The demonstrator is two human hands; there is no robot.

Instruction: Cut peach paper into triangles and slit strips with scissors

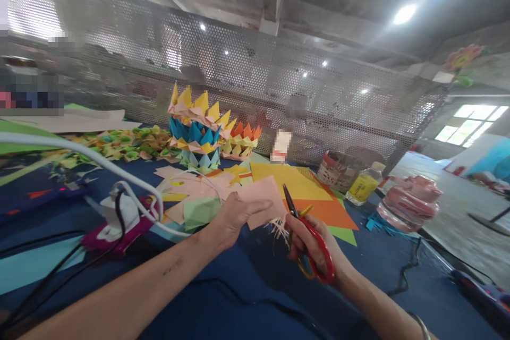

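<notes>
My left hand point(235, 215) pinches a pale pink sheet of paper point(265, 199) and holds it up over the blue table. Thin cut strips hang as a fringe point(281, 228) from the sheet's lower edge. My right hand point(313, 247) grips red-handled scissors point(306, 239), their dark blades pointing up beside the sheet's right edge. Below and behind the paper lie yellow, orange and green sheets point(314, 199).
Stacked folded paper crowns point(199, 127) stand at the back centre before a perforated metal screen. A glue gun point(119, 223) with white cables lies at left. A woven basket point(338, 170), a yellow bottle point(364, 183) and a pink roll point(408, 202) sit at right.
</notes>
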